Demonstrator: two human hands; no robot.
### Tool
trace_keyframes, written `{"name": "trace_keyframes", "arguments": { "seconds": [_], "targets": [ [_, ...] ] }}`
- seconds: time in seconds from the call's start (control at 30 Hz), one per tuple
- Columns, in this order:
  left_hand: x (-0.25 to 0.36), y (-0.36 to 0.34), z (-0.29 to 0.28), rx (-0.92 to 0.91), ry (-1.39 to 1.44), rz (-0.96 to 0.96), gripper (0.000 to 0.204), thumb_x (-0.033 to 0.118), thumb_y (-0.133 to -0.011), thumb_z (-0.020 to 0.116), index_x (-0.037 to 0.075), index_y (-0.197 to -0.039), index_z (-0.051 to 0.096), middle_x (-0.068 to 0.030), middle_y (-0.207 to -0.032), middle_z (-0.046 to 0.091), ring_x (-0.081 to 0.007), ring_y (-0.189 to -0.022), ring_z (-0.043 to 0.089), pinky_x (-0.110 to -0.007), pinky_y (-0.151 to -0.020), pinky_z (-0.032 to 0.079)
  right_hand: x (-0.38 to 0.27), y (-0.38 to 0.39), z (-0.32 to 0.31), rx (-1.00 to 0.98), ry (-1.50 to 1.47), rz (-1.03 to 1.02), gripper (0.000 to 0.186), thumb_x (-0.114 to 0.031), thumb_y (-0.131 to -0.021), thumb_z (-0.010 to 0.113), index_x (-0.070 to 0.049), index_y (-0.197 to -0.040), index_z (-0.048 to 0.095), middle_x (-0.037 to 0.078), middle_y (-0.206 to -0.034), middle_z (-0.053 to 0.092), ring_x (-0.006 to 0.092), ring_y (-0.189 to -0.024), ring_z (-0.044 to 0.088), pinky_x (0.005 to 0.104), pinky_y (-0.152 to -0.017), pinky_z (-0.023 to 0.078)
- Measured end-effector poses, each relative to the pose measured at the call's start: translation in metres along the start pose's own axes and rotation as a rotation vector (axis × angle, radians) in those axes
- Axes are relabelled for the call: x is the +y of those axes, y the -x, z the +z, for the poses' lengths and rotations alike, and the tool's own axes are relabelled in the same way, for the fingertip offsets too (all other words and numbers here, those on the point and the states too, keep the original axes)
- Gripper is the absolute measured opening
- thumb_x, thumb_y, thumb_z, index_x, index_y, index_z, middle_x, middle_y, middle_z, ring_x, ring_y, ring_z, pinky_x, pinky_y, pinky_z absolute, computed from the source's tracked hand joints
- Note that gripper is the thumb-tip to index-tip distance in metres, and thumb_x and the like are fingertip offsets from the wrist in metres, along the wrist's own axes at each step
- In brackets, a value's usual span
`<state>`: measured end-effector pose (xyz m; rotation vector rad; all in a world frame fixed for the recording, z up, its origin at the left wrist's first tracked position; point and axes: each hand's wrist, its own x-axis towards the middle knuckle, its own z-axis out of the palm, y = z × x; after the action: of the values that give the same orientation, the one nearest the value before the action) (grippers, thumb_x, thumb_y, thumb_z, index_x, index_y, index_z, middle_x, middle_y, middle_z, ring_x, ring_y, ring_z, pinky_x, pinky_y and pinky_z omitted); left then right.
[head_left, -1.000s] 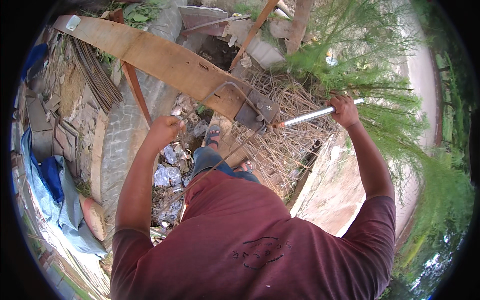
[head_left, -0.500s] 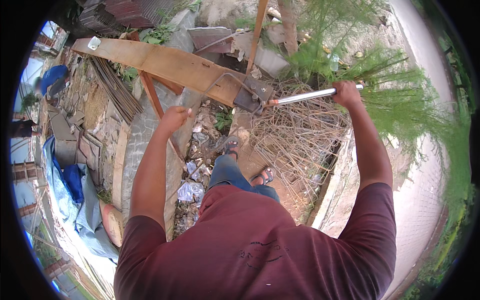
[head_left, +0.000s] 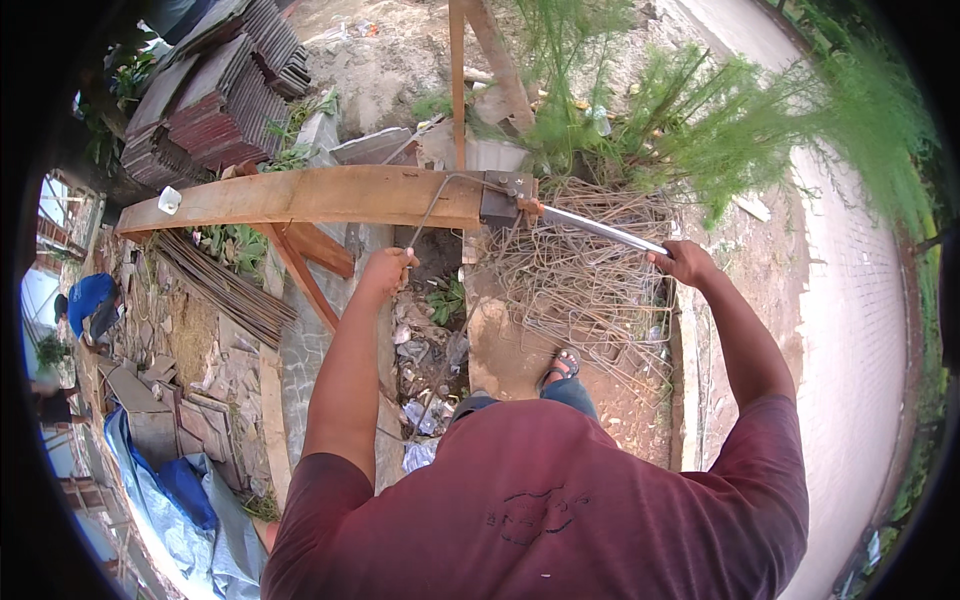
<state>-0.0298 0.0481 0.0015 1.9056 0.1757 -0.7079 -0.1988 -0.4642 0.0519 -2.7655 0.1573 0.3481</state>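
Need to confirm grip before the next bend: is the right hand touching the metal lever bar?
Touching. The head view shows the right hand closed around the end of the metal lever bar.

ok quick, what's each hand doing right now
Left hand: closed around a thin bent steel rod.
Right hand: closed on the metal lever bar of the bending tool.

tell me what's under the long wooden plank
Under the wooden plank slanted wooden legs show, with a bundle of thin steel rods and scattered rubble on the ground. The left hand grips a bent rod there. Ground directly beneath is hidden.
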Motion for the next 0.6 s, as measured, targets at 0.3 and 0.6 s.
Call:
{"name": "trace_keyframes", "arguments": {
  "seconds": [0.3,0.6],
  "targets": [
    [-0.027,-0.012,-0.004,-0.056,0.1,0.027,0.03,0.029,-0.095,0.052,0.003,-0.083,0.062,0.0013,-0.055,0.045,-0.0075,-0.042,0.031,-0.027,-0.037,0.022,-0.202,0.12,0.123,0.337,-0.075,0.539,0.048,-0.051,-0.089,0.05,-0.004,-0.084,0.053,0.023,-0.075,0.063,0.0431,-0.074,0.061,0.0518,-0.066,0.046],
    [-0.012,0.002,0.004,-0.185,0.326,0.019,0.03,0.031,-0.095,0.052,0.004,-0.085,0.06,0.0016,-0.057,0.044,-0.0072,-0.041,0.03,-0.024,-0.038,0.022,-0.153,0.109,0.127,0.755,-0.376,0.474,0.043,-0.045,-0.09,0.055,-0.004,-0.082,0.048,0.018,-0.063,0.055,0.0393,-0.061,0.053,0.0467,-0.057,0.04]
  ]
}}
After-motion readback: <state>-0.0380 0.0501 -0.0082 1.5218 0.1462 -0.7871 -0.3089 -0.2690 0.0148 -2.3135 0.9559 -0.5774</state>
